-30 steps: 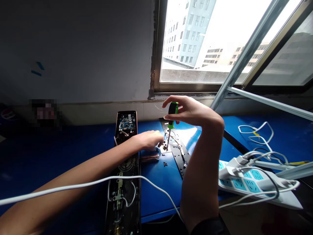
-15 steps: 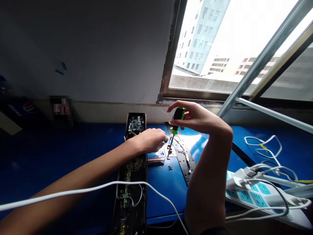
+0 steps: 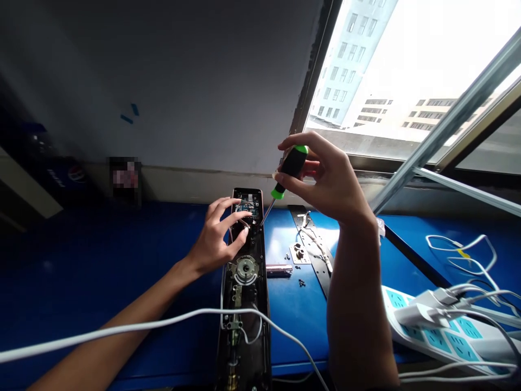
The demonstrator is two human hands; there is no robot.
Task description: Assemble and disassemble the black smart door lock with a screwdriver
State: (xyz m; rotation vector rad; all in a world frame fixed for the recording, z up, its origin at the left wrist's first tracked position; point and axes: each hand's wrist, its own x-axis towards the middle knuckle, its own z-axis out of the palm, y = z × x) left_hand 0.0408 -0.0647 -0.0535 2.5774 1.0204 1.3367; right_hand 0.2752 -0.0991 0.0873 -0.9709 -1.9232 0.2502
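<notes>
My right hand is closed around the black and green handle of a screwdriver. The shaft slants down to the left, its tip by the right edge of a long, opened black device housing. Over the upper part of this housing my left hand lies with its fingers apart, thumb and fingertips near a circuit board and thin wires. Whether the fingertips touch a small part cannot be made out. Lower in the housing sit a round metal part and a brass-coloured mechanism.
Right of the housing lie small black screws, a square metal plate, a pinkish metal bar and a dark perforated strip. A white cable crosses in front. A power strip with plugs stands at right.
The screwdriver has moved from the square plate up and left to the housing's edge. My left hand has gone from beside the plate onto the housing, its fingers spreading. The view has shifted.
</notes>
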